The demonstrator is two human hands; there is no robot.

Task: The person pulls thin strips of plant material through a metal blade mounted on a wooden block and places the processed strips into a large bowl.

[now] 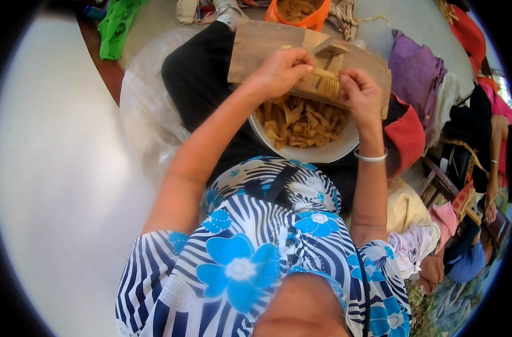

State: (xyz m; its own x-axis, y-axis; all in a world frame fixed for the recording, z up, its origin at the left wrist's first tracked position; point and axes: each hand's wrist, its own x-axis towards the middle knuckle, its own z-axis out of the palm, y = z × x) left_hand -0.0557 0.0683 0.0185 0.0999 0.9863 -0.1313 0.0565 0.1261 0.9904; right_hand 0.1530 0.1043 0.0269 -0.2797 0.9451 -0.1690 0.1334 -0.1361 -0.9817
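Between my two hands a thin yellow-brown strip (325, 73) is stretched out over a wooden board (255, 49). My left hand (283, 71) pinches its left end and my right hand (361, 94) its right end, with a white bracelet on that wrist. A small wooden block (333, 44) stands on the board just beyond the strip, and a thin dark rod slants down from it. Under the board's near edge sits a white basin (316, 155) holding many curled brown strips (305, 122) of a kind I cannot make out.
An orange bucket (311, 22) with similar pieces stands beyond the board. Clear plastic sheeting (149, 92) and a green plastic bag (117, 28) lie to the left. Purple cloth (416, 70), red cloth (405, 137) and heaped fabrics are at right, near another person's arm (496, 151).
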